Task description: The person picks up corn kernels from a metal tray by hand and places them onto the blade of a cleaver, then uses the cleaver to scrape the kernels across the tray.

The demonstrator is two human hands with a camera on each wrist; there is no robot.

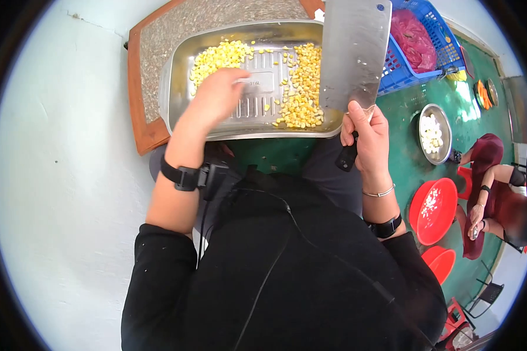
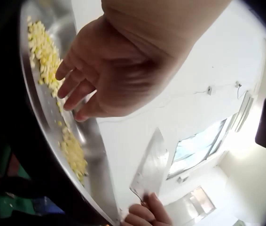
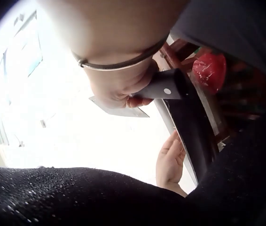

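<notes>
A rectangular metal tray [image 1: 234,129] holds yellow corn kernels in two heaps. My left hand [image 1: 216,100] hovers over the tray beside the left heap of corn kernels [image 1: 214,61], its fingers loosely extended. In the left wrist view the palm of that left hand [image 2: 123,75] shows with nothing in it. My right hand [image 1: 370,134] grips a cleaver [image 1: 354,52] by its black handle. The broad blade stands up over the tray's right end, overlapping the edge of the right heap of kernels [image 1: 301,88]. Small bits cling to the blade.
The tray rests on a wood-framed, speckled table [image 1: 152,64]. Beyond the cleaver sits a blue basket [image 1: 448,50] with a pink plastic bag [image 1: 413,41]. A metal bowl of white pieces [image 1: 432,134] and a red basin [image 1: 448,202] are on the green floor; another person [image 1: 490,181] sits nearby.
</notes>
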